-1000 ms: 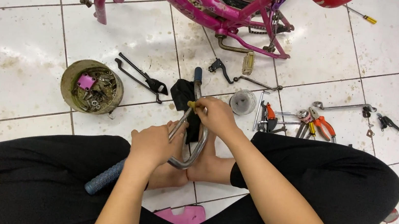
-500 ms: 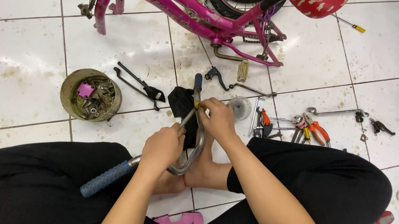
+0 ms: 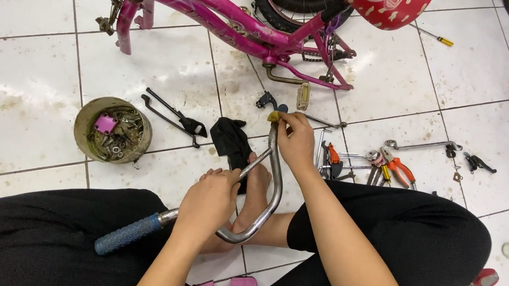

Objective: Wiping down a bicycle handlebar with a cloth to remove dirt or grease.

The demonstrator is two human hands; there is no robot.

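Left hand (image 3: pixel 211 199) clamps chrome handlebar (image 3: pixel 261 219) near blue grip (image 3: pixel 123 242), steadying it over lap. Right hand (image 3: pixel 297 143) pinches bar's far end, likely working it. Pliers (image 3: pixel 395 170) right of bar; parts bowl (image 3: pixel 113 131) left.

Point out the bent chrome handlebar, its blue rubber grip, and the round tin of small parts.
bent chrome handlebar (image 3: pixel 275 192), head view, right-hand curve
blue rubber grip (image 3: pixel 125 236), head view, mid-length
round tin of small parts (image 3: pixel 84 115), head view, left rim
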